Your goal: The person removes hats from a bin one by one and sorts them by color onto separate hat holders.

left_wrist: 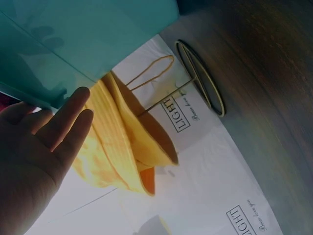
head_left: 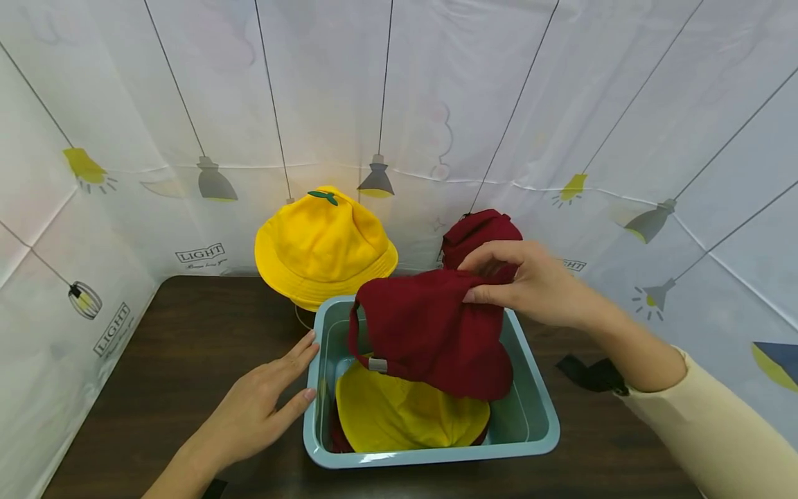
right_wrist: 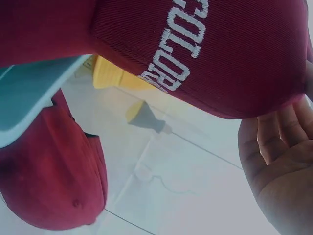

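Note:
My right hand [head_left: 530, 284] pinches the crown of a dark red baseball cap [head_left: 430, 326] and holds it over a light blue plastic basin [head_left: 542, 423]. White embroidered letters show on the cap's front in the right wrist view. Straight fingers of my left hand [head_left: 262, 409] touch the basin's left rim. Inside the basin lies a yellow bucket hat [head_left: 405, 412], with some dark red fabric under it. Behind the basin, another yellow bucket hat [head_left: 324, 242] with a green leaf on top hangs on a wire stand [left_wrist: 200, 78].
A second dark red cap [head_left: 480, 232] stands behind the basin at the right, partly hidden by my right hand. The dark wooden table [head_left: 187, 360] meets a white printed curtain [head_left: 436, 104] at the back and sides.

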`<state>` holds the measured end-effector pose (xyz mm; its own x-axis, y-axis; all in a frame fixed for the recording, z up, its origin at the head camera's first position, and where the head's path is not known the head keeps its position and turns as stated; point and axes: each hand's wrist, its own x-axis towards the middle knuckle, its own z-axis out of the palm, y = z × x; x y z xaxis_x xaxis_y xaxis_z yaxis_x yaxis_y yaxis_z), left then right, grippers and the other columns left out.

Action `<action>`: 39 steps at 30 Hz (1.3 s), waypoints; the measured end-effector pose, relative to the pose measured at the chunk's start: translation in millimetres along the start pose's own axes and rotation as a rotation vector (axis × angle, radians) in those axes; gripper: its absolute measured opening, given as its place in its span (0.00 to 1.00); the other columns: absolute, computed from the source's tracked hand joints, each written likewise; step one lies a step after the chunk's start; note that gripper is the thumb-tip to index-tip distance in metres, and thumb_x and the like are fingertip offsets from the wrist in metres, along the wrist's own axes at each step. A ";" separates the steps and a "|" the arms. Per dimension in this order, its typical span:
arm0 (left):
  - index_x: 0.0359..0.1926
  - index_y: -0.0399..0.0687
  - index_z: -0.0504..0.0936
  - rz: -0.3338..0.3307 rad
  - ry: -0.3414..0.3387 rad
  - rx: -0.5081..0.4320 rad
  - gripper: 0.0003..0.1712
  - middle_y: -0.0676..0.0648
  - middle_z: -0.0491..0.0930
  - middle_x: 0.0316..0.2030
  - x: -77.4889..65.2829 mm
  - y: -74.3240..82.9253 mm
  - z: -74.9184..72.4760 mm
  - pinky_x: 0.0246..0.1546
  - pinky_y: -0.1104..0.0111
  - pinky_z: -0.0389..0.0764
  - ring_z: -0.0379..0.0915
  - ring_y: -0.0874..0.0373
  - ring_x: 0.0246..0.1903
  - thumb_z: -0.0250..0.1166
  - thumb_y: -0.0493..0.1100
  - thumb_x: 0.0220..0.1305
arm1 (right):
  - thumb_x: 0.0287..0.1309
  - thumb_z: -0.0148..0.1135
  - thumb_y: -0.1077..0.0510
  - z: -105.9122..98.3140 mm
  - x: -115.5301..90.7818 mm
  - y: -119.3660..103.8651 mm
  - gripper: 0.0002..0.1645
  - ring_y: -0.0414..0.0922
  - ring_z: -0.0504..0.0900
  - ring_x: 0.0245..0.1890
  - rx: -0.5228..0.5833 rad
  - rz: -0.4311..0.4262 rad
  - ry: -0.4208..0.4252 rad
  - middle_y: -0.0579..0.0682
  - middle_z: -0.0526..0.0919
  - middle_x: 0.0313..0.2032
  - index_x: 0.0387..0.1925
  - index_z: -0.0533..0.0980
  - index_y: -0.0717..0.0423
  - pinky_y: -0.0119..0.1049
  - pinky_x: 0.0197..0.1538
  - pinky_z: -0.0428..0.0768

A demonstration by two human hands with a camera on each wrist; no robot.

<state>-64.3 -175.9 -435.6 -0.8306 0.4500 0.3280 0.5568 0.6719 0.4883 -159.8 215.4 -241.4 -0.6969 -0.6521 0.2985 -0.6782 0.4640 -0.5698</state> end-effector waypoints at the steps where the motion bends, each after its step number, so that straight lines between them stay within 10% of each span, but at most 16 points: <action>1: 0.80 0.48 0.64 0.000 -0.001 0.001 0.36 0.52 0.58 0.80 0.0 0.1 0.0 0.63 0.43 0.77 0.68 0.48 0.72 0.61 0.51 0.78 | 0.56 0.79 0.65 -1.9 -0.3 -0.3 0.17 0.39 0.83 0.37 -0.011 -0.001 0.013 0.36 0.87 0.37 0.46 0.86 0.48 0.33 0.39 0.82; 12: 0.80 0.47 0.64 0.013 -0.003 -0.001 0.36 0.51 0.57 0.81 -0.9 -0.1 1.4 0.63 0.44 0.76 0.67 0.48 0.72 0.61 0.51 0.78 | 0.49 0.79 0.73 -28.2 -1.5 -2.1 0.22 0.37 0.83 0.34 -0.084 -0.057 0.147 0.41 0.88 0.36 0.46 0.87 0.54 0.25 0.37 0.79; 39: 0.81 0.48 0.63 -0.001 -0.011 -0.017 0.36 0.52 0.56 0.81 0.1 -0.1 -1.3 0.64 0.42 0.75 0.66 0.48 0.73 0.61 0.52 0.79 | 0.55 0.79 0.65 -96.7 7.6 19.3 0.16 0.33 0.87 0.30 -0.130 0.191 0.375 0.37 0.89 0.34 0.47 0.88 0.57 0.20 0.32 0.78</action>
<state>-64.4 -176.7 -434.6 -0.8310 0.4562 0.3184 0.5560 0.6623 0.5022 -200.7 277.4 -176.1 -0.8326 -0.2961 0.4682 -0.5363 0.6422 -0.5477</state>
